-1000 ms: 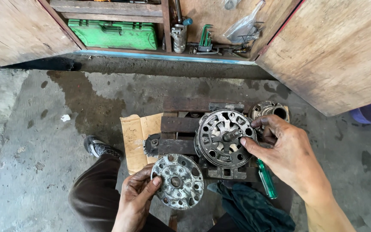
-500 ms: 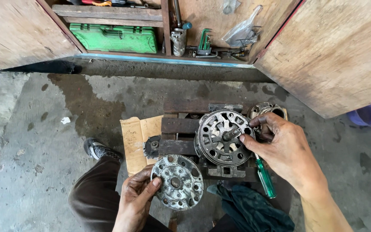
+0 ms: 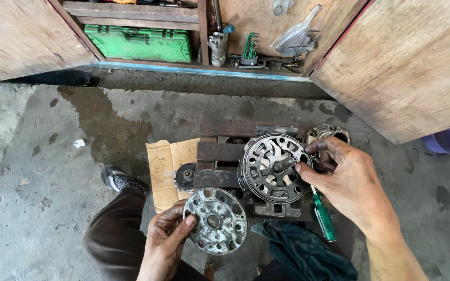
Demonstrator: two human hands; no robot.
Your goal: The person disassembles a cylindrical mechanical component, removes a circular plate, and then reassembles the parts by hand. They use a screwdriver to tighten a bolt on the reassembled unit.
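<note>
Grimy cast metal is gripped low in the frame: a round end cover (image 3: 214,220) is held at its rim by the left hand (image 3: 165,243). Right of centre, the shaft (image 3: 284,163) of a slotted motor housing (image 3: 273,167) is pinched by the right hand (image 3: 351,184). Cover and housing lie apart, not yet joined. Flattened brown cardboard (image 3: 167,169) lies left of centre; a green tool case (image 3: 142,44) sits at upper left.

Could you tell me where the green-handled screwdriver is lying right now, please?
In the head view, the green-handled screwdriver lies low on the right side, just under the right hand, beside the round motor housing and above the dark cloth.
</note>
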